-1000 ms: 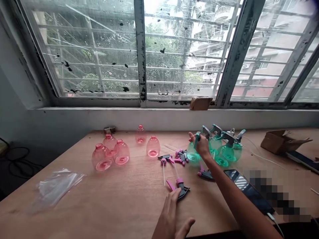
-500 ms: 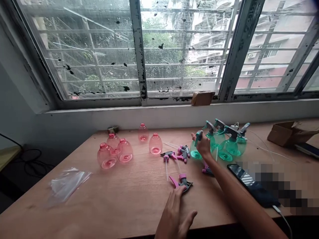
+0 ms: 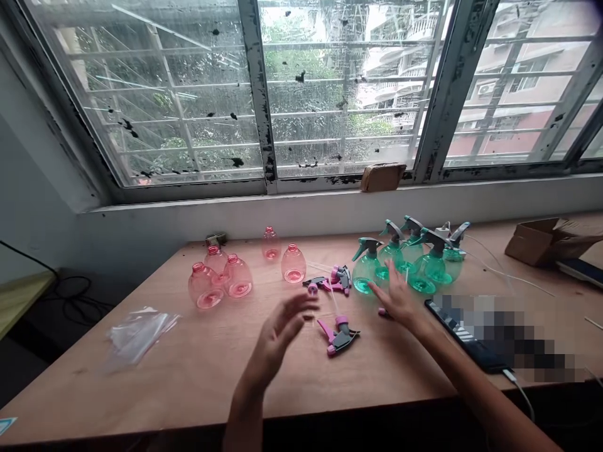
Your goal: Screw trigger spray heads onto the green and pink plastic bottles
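My left hand (image 3: 282,329) is raised over the table, fingers spread and nothing in it. Just right of it lies a pink and grey spray head (image 3: 340,336) with its tube pointing away. More pink spray heads (image 3: 336,280) lie behind, partly behind my fingers. My right hand (image 3: 398,295) is open with fingers apart, in front of the green spray bottles. The nearest green spray bottle (image 3: 365,273) stands upright with its sprayer on. Under my right hand, a pink piece (image 3: 384,312) is mostly hidden. Several open pink bottles (image 3: 238,276) stand at the left and back.
Clear plastic bags (image 3: 141,333) lie at the left of the wooden table (image 3: 188,389). A phone (image 3: 464,339) with a cable lies at the right. A cardboard box (image 3: 549,245) stands at the far right. Windows (image 3: 306,94) rise behind the wall ledge.
My right hand has let go of the front green spray bottle and drawn back toward me. My left hand has lifted off the pink spray head and moved left. The view has shifted slightly.
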The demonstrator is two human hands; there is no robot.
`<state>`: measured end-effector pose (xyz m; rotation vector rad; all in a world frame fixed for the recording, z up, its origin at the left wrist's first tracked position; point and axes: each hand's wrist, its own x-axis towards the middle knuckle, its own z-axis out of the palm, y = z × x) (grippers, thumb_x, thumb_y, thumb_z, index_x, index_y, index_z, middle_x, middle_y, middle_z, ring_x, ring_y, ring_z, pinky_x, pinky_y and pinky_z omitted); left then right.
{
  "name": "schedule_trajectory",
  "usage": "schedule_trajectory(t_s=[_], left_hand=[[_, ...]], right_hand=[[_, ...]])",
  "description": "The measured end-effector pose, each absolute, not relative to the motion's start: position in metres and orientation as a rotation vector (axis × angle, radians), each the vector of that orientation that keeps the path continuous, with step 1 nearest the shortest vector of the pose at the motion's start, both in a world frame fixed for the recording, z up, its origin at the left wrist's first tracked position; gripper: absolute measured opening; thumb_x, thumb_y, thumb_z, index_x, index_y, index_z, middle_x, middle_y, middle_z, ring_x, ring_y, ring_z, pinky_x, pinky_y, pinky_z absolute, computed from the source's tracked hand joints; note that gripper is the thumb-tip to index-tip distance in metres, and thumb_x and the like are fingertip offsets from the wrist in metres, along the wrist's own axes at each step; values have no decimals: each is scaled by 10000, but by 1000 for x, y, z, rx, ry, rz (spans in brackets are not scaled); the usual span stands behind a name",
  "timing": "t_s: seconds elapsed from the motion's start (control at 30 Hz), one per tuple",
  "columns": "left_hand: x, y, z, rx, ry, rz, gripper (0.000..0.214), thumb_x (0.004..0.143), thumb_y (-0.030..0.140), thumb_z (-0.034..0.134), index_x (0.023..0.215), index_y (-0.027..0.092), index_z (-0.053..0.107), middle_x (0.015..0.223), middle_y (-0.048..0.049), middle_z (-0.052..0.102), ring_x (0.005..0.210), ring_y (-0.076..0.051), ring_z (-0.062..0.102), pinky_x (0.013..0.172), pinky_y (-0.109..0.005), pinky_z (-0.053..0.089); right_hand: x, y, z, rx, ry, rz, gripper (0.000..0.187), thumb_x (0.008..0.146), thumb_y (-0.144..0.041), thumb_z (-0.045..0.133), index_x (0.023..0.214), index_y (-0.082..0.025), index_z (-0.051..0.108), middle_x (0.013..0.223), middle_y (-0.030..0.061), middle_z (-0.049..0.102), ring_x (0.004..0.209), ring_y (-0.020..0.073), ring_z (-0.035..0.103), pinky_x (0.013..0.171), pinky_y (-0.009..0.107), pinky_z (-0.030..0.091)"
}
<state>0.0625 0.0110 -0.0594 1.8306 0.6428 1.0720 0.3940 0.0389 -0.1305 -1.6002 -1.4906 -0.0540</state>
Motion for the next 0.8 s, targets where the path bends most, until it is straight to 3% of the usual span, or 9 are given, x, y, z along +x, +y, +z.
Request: schedule_trajectory(t_s=[0.07,0.13,0.23,0.3,0.37,0.63,0.7,0.77,0.8], left_hand=[[62,44,-36,1855,811,1122,512,1020,519,635,1436,234,547,1475,-162,615,1358,-371,589,1127,-545,492],[72,81,-22,1878,971,1171,616,905,402,826,1436,239,558,1521,-149,566,1403,-390,521,1157,-573,444],[95,128,-27,1864,1150,1217,369,1029,304,688,1369,183,613,1426,-115,622,1219,-312,662,1014,-538,569],[108,147,-43,1841,1224,1218,338,1033,302,685,1341,174,627,1363,-109,659,1142,-286,699,955,-495,606],[114,156,-58,1820,1256,1207,330,1033,303,686,1331,172,632,1341,-105,670,1116,-277,709,935,-481,615],[77,109,-59,1789,1067,1253,342,1032,300,686,1346,177,623,1368,-108,655,1144,-286,697,952,-494,607],[61,69,-65,1781,977,1216,378,1032,319,682,1376,184,597,1374,-113,645,1141,-289,696,939,-489,612],[50,25,-78,1778,922,1173,462,1035,440,640,1413,193,541,1338,-125,644,1117,-280,696,912,-432,618],[48,5,-86,1782,901,1141,514,1025,508,620,1423,196,527,1303,-129,651,1081,-273,703,885,-402,624]], right_hand=[[388,12,-138,-1611,-1550,-54,668,1000,-432,560,1532,-52,422,1554,319,495,1477,486,430,1174,690,374],[375,-10,-142,-1606,-1636,-34,556,1013,-392,533,1470,-77,511,1498,304,549,1427,465,501,1151,688,406],[345,-29,-135,-1543,-1833,56,442,1030,-217,485,1449,-101,563,1391,272,649,1291,394,641,1079,608,524],[326,-32,-127,-1446,-2010,133,586,935,-2,458,1463,-213,596,1534,196,589,1377,353,588,1126,573,499],[312,-29,-118,-1347,-2147,205,721,835,98,463,1410,-288,663,1607,127,546,1461,359,506,1169,591,448],[322,-36,-108,-1168,-2032,413,542,843,41,525,1227,-260,761,1506,124,654,1350,338,632,1107,531,528],[327,-46,-104,-1131,-1864,441,440,853,-22,585,1187,-248,761,1465,134,675,1249,341,693,1006,492,591],[330,-55,-94,-1079,-1644,458,267,929,-133,610,1137,-234,742,1315,133,743,961,277,772,752,385,644],[331,-57,-87,-1047,-1522,463,206,989,-200,577,1134,-229,719,1186,118,777,786,230,757,613,333,615]])
